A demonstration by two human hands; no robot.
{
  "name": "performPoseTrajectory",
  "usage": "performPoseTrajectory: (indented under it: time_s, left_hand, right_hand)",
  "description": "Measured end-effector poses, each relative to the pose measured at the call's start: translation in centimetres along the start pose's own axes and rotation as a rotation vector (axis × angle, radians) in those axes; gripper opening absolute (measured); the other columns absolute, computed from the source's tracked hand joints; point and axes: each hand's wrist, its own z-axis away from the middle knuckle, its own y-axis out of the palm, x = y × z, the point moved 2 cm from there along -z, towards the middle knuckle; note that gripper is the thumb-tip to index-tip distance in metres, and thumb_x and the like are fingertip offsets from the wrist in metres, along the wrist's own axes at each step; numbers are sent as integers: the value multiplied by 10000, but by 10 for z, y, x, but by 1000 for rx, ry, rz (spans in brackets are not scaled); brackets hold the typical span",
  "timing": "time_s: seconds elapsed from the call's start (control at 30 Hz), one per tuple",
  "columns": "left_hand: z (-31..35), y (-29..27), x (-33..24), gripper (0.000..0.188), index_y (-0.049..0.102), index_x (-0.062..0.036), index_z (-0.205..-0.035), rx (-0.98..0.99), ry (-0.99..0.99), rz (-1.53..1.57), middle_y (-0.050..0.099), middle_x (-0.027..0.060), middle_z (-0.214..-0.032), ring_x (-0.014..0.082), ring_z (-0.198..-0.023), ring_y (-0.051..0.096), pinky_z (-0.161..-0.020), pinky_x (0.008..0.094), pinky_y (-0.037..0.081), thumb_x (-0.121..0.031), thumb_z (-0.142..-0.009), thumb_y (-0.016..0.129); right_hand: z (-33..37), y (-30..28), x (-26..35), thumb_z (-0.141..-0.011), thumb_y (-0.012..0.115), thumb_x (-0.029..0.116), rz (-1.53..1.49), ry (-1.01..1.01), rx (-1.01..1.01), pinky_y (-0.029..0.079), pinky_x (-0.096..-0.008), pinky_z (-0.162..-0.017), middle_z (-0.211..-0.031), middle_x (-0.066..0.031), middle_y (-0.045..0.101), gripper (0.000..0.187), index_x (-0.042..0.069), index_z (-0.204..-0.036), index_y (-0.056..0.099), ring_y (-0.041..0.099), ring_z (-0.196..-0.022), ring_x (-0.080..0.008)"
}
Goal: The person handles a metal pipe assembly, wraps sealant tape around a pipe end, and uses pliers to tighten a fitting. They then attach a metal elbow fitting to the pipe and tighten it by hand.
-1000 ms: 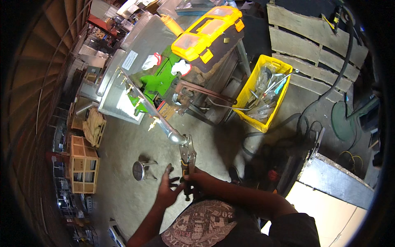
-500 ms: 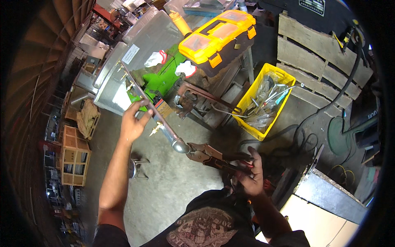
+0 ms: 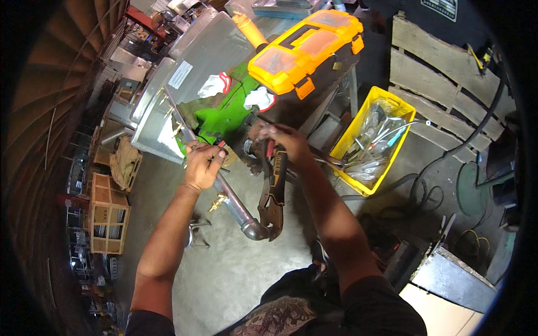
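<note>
Head view: my left hand wraps the metal pipe. My right hand squeezes the big pliers, biting the pipe's elbow below. I should hold steady, turn slowly.

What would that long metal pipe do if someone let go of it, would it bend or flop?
The metal pipe looks rigid, so it probably wouldn't flop. It is long, with an elbow fitting at its end, so it likely feels heavy and end-weighted. Round, it might roll, though the left hand grips it and the pipe wrench in the right hand bites the elbow.
</note>
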Motion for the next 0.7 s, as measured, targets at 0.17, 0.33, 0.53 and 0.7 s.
performPoseTrajectory:
  time_s: [0.17,0.33,0.53,0.7]
  left_hand:
    - [-2,-1,-5,276,686,-87,-858,-71,39,68,660,89,-794,276,-841,599,-957,426,286,-307,-894,521]
    - [8,6,16,306,662,-49,-946,-145,45,51,637,138,-855,312,-859,582,-957,437,297,-310,-864,528]
    - [6,-1,10,472,634,-25,-1085,-123,92,89,628,173,-1001,346,-969,569,-1004,460,264,-399,-852,464]
    - [-1,-1,12,572,609,-13,-1155,-65,382,116,577,200,-1250,376,-1176,534,-1042,515,317,-473,-872,420]
  right_hand:
    - [-25,41,-52,-905,642,332,-58,243,98,424,-248,-553,-689,10,598,277,57,-883,671,545,-586,-95]
    - [-29,58,-87,-940,583,346,-224,298,122,449,-260,-563,-760,-27,623,305,52,-922,662,567,-601,-108]
    - [-8,69,-119,-989,494,179,-733,-111,-85,432,-367,-993,-1308,-136,570,261,-12,-1099,634,527,-1225,-250]
    - [-27,74,-139,-1020,436,291,-787,-633,78,369,-443,-1028,-1229,-93,613,322,62,-951,651,469,-1269,-318]
